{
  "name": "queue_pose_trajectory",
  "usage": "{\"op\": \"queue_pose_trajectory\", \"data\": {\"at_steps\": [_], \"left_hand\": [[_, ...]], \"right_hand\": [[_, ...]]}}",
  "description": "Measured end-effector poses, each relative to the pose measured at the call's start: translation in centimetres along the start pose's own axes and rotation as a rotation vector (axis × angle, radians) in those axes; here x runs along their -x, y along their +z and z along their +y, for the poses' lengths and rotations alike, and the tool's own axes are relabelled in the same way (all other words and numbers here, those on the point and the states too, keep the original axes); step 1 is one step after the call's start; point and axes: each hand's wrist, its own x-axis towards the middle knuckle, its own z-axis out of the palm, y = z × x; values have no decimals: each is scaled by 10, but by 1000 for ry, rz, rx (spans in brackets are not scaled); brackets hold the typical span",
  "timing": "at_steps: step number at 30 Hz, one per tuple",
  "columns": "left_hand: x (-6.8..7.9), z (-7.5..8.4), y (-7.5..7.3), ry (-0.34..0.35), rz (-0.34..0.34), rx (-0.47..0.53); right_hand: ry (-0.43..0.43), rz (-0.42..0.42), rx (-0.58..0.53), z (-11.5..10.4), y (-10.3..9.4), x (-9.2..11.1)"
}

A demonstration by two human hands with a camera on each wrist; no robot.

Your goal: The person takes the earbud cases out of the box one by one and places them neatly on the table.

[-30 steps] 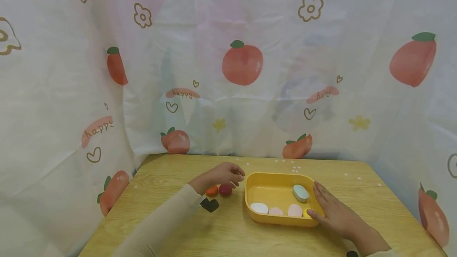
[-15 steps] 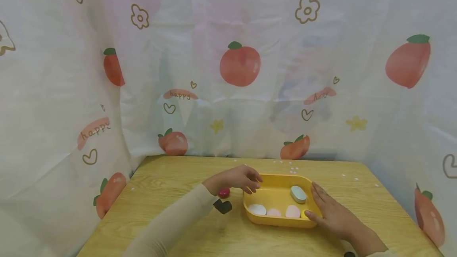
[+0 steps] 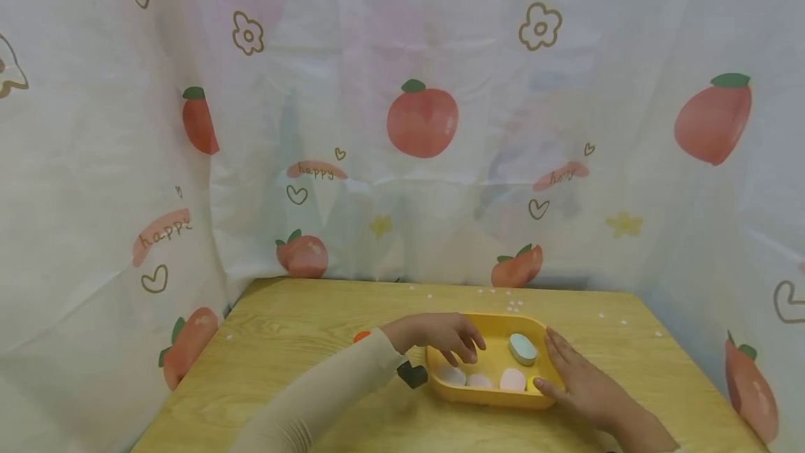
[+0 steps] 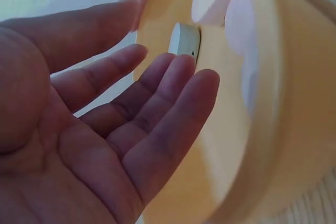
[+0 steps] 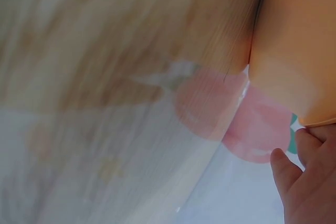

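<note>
A yellow plastic basin stands on the table. Inside it lie a pale green oval piece, a whitish piece, two pale pink ones and part of a yellow one. My left hand hovers over the basin's left part, palm inward, fingers loosely bent. Nothing is between its fingers in the left wrist view. My right hand rests against the basin's right side, fingers straight along the wall, thumb over the near corner. An orange piece shows behind the left sleeve.
Small white specks are scattered on the wooden table, mostly toward its back. A curtain printed with fruit surrounds the table at the back and sides. A dark strap piece hangs at my left wrist.
My left hand has moved right, from beside the basin to above its inside. The left sleeve now hides the dark red piece. My right hand stays at the basin's right side.
</note>
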Motion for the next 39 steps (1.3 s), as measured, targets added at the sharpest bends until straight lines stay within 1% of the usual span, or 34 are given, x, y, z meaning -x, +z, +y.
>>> {"op": "queue_pose_trajectory", "data": {"at_steps": [3, 5, 10, 12, 16, 21, 25, 29, 33, 39], "left_hand": [[-4, 0, 5, -11, -10, 3], [-6, -1, 7, -31, 10, 9], [-10, -5, 11, -106, 60, 22], [-11, -6, 11, -131, 70, 19], [-14, -9, 10, -160, 86, -57], [-15, -5, 12, -203, 92, -177], [-13, 1, 13, -245, 70, -255], [-11, 6, 14, -277, 32, -300], [-11, 6, 16, -298, 12, -297], [-15, -1, 20, -291, 4, -216]], "right_hand": [[3, -6, 7, -2, 0, 0], [7, -7, 7, -2, 0, -1], [2, 3, 12, 0, 1, -1], [-4, 10, 3, 0, 1, -1], [-7, 14, -21, -2, 1, 0], [7, -2, 0, -1, 1, -1], [7, -4, 15, 1, 3, -1], [6, 8, 22, 3, 4, 0], [3, 3, 4, 3, 4, 0], [11, -16, -3, 0, 2, 0]]}}
